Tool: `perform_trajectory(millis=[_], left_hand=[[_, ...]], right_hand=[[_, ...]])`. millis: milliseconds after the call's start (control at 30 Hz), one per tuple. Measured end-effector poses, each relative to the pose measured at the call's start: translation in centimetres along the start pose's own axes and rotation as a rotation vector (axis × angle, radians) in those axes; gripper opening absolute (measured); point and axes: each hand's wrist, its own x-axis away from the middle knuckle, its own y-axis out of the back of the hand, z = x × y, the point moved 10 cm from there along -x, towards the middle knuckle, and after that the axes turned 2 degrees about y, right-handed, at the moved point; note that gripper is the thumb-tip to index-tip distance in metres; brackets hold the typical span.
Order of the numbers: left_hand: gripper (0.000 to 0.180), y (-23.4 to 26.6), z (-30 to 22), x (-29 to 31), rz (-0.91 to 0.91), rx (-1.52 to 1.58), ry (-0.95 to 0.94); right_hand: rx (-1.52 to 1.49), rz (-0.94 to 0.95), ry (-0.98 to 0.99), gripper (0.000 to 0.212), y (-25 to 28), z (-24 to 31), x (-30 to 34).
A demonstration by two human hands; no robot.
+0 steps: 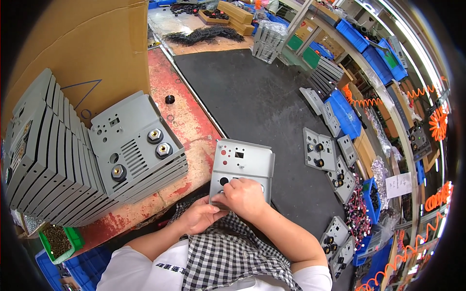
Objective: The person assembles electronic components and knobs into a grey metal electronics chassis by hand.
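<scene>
A grey sheet-metal panel (257, 158) with round holes, a square cutout and bent edges lies in front of me, at the edge of the black mat. My left hand (200, 217) grips its near left corner, with the thumb on the edge. Over the lower part of the panel, my right hand (245, 196) has its fingers curled and pressed together. What they hold is hidden. To the left, a stack of like panels (58, 145) leans in rows. The foremost panel (104, 153) carries black hexagonal fittings (155, 136) with brass centres.
A green bin (60, 242) of small brass parts stands at lower left. A black cap (169, 99) lies on the red, worn bench (194, 126). Along the right side of the black mat (223, 87) are several fitted panels (319, 148), blue bins (343, 114) and orange coiled hoses (438, 123).
</scene>
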Motion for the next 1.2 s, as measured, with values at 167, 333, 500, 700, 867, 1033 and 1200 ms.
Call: perform_trajectory(millis=[167, 333, 500, 700, 867, 1033, 1200], left_hand=[[0.041, -0.8, -0.5, -0.2, -0.047, 0.016, 0.000], [0.043, 0.2, -0.8, -0.1, -0.043, -0.009, -0.021], [0.041, -0.4, -1.1, -0.2, -0.070, -0.084, -0.028], [0.042, -1.4, -2.4, 0.7, -0.048, -0.025, -0.077], [0.056, -5.7, -6.3, 1.7, 0.040, -0.189, -0.231], [0.077, -10.0, -10.4, 4.7, 0.167, -0.231, -0.503], [0.053, -6.7, -9.6, 3.6, 0.110, -0.592, -0.498]], right_hand=[[0.088, -0.239, -0.082, 0.014, 2.7, -1.1, 0.0], [-0.216, -0.043, -0.203, 0.016, 3.5, -0.4, 1.0], [-0.264, -0.142, -0.194, 0.016, 4.1, -0.8, 1.5], [-0.218, -0.096, -0.151, 0.019, 5.0, 0.0, 2.5], [0.025, -0.327, 0.043, 0.015, 8.1, 1.0, 3.7], [0.178, -0.546, 0.238, 0.018, 14.0, 4.2, 0.8], [0.101, -0.630, 0.381, 0.022, 15.9, 7.9, -5.7]])
